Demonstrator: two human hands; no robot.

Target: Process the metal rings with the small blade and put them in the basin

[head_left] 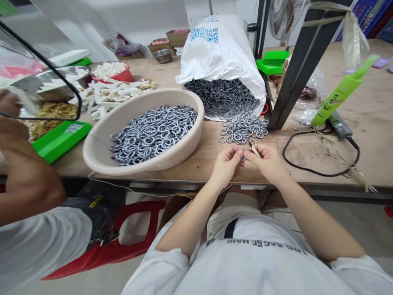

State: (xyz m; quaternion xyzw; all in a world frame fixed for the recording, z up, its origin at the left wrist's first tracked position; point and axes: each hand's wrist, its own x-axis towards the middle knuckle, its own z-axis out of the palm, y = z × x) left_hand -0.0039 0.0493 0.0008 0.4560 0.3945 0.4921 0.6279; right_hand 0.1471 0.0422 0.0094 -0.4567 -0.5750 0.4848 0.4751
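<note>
Ring [244, 158]: one small grey piece, for the most part covered by fingertips; it is between the two hands, over the front edge of the worktop [374, 151].
Left hand [223, 164]: thumb and fingers pinch the ring from its own side.
Right hand [270, 162]: the fingers are bent and gripping a slim tool [258, 152]; whether they press also on the ring, I cannot tell.
Tip of the tool: dark, pointing towards the back edge; the handle is pale.
Pile [242, 129]: many loose grey rings, just beyond the hands.
Sack [221, 53]: white, lying behind the pile, its mouth turned to the front edge and filled with similar rings.
Tub [175, 159]: cream, wide, left of the hands near the front edge, with a heap of grey rings inside.
Post [296, 82]: dark, right of the pile.
Packet [337, 96]: bright green, tilted, right of the post; a black cable [328, 175] makes a loop nearby.
Co-worker's hand [9, 106]: towards the worktop's left end, blurred.
</note>
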